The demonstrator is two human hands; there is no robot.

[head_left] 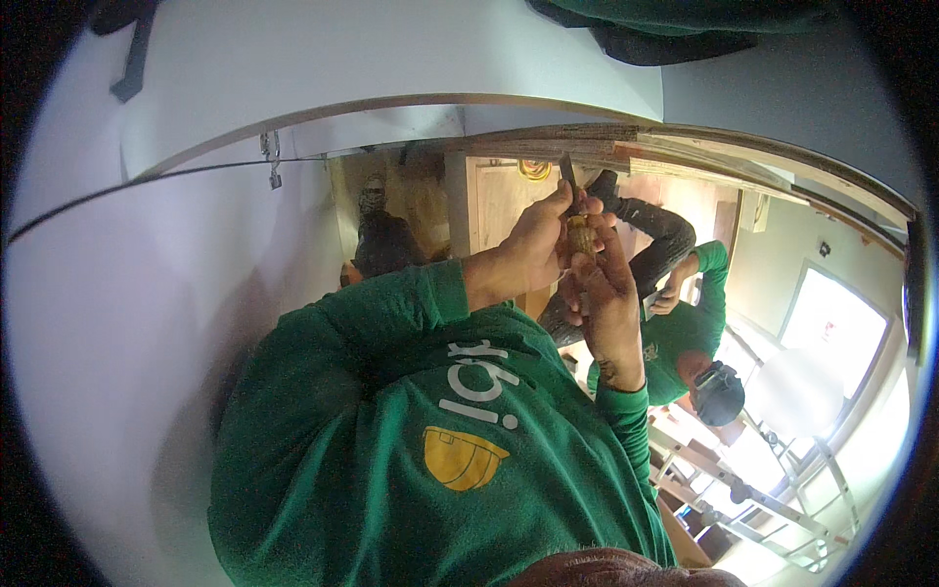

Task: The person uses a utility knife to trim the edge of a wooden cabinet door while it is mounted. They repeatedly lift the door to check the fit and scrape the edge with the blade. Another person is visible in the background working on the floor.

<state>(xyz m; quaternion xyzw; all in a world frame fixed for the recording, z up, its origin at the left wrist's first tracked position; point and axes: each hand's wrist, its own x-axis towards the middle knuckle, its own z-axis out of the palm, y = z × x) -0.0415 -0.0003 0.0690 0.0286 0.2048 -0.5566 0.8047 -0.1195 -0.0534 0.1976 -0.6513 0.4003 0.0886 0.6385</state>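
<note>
Both my hands are together in front of my chest, around a chisel-like tool (582, 238) with a yellowish-brown handle and a dark, flat blade pointing up. My left hand (531, 238) is closed on it from the left, with the thumb along the lower part of the blade. Fingers of my right hand (608, 298) wrap the handle from the other side and below. The fingers cover much of the handle, so its full shape is hidden. Just beyond the blade's tip runs the wooden edge (587, 137) of a board.
A large white panel (147, 293) stands close on my left, with a metal hinge-like fitting (273, 161) near its top edge. At right, another person (675, 342) in a green shirt and dark cap holds a small object. Behind them are a metal ladder (743, 489) and a bright window (831, 328).
</note>
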